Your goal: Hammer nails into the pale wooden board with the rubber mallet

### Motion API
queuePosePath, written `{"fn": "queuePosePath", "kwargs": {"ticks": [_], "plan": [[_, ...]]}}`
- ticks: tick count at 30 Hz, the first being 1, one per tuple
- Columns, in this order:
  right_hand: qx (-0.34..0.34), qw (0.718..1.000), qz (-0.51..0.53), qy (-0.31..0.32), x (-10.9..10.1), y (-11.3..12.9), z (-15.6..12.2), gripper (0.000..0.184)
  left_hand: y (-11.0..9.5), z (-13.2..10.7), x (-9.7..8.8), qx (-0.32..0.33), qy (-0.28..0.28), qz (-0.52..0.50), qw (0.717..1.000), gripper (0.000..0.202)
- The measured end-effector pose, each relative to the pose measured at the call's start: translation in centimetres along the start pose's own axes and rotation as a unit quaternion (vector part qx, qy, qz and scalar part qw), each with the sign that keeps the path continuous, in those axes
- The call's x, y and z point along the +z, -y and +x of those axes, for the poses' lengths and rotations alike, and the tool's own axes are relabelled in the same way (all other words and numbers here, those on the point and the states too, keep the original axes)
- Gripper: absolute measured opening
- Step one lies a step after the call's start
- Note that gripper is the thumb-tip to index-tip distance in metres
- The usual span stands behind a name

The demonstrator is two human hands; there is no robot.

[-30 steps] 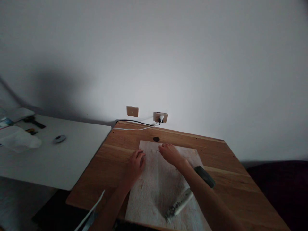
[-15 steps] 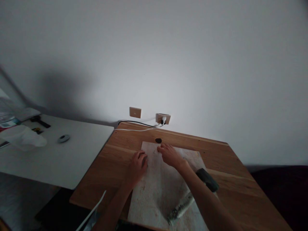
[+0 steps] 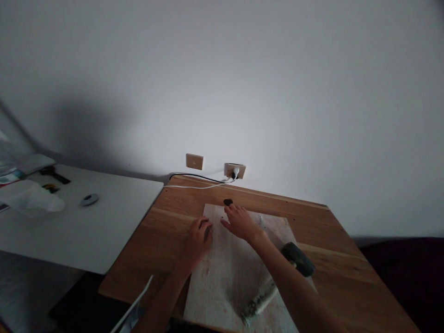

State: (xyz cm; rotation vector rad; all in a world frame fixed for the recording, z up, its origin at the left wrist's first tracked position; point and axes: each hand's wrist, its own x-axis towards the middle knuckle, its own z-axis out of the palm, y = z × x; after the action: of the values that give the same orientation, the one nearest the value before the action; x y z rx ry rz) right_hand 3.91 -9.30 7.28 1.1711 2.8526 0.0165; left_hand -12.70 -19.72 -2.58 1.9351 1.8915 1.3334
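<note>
A pale, worn wooden board (image 3: 222, 273) lies on the brown wooden table. My left hand (image 3: 198, 239) rests at its left edge, fingers bent and a gap showing between thumb and fingers. Over the far part of the board is my right hand (image 3: 240, 223), its thumb apart from the fingers and nothing visible in its grasp. Tiny dark specks mark the board close to that thumb. A mallet with a black head (image 3: 299, 259) and a pale, stained handle lies across the board's right side, partly hidden by my right forearm. A small clear object (image 3: 261, 219) sits beyond my right wrist.
The wooden table (image 3: 156, 240) has a dark round hole (image 3: 228, 202) behind the board. Cables run to a wall socket (image 3: 235, 171). At left, a white table (image 3: 118, 217) carries a plastic bag (image 3: 33, 196), a grey round object (image 3: 90, 199) and a black tool (image 3: 55, 175).
My right hand's thumb has come away from its fingers, and the fingers have shifted slightly up and left. My left hand and the mallet stay in place.
</note>
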Motion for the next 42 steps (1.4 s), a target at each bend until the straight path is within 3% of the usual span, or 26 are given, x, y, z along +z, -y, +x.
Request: {"fn": "queuePosePath", "kwargs": {"ticks": [5,9,13,18,21,24,27,30,33,37,39,42], "plan": [[-0.031,0.999,0.019,0.001,0.0,0.8,0.7,0.02,0.1,0.0,0.0,0.003,0.002,0.004,1.0,0.017],[-0.038,0.998,0.043,-0.015,-0.6,-0.1,-0.9,0.046,0.1,-0.1,0.1,0.001,0.005,0.002,1.0,0.019],[0.03,0.998,0.046,-0.022,-0.7,-2.9,-3.4,0.046,0.2,-0.2,0.2,0.01,0.008,0.014,1.0,0.025],[0.147,0.989,0.028,0.002,1.3,-6.1,-7.3,0.048,-0.4,-0.5,-0.2,0.068,0.054,0.087,0.992,0.032],[0.146,0.988,0.033,0.027,2.7,-5.1,-9.8,0.053,-1.3,-1.1,-0.1,0.128,0.115,0.14,0.975,0.045],[0.091,0.994,0.059,0.017,3.4,-2.4,-11.9,0.05,-2.4,-2.0,0.7,0.158,0.156,0.169,0.96,0.06],[0.015,0.994,0.104,-0.022,3.2,-0.4,-13.6,0.048,-3.9,-2.3,2.3,0.17,0.167,0.172,0.956,0.066],[0.014,0.988,0.13,-0.083,2.7,-0.7,-15.1,0.046,-5.6,-1.5,4.5,0.172,0.16,0.158,0.959,0.069],[0.06,0.973,0.151,-0.161,2.5,-2.3,-16.8,0.035,-7.3,0.6,7.2,0.176,0.168,0.14,0.96,0.072],[0.157,0.93,0.197,-0.268,3.9,-3.5,-20.5,0.029,-9.1,3.6,10.3,0.213,0.235,0.133,0.939,0.076],[0.221,0.897,0.212,-0.318,5.3,-3.1,-23.1,0.032,-9.6,4.6,10.9,0.238,0.264,0.119,0.927,0.069],[0.302,0.852,0.222,-0.365,7.6,-1.6,-27.2,0.034,-9.7,4.9,9.9,0.276,0.289,0.069,0.914,0.053]]}}
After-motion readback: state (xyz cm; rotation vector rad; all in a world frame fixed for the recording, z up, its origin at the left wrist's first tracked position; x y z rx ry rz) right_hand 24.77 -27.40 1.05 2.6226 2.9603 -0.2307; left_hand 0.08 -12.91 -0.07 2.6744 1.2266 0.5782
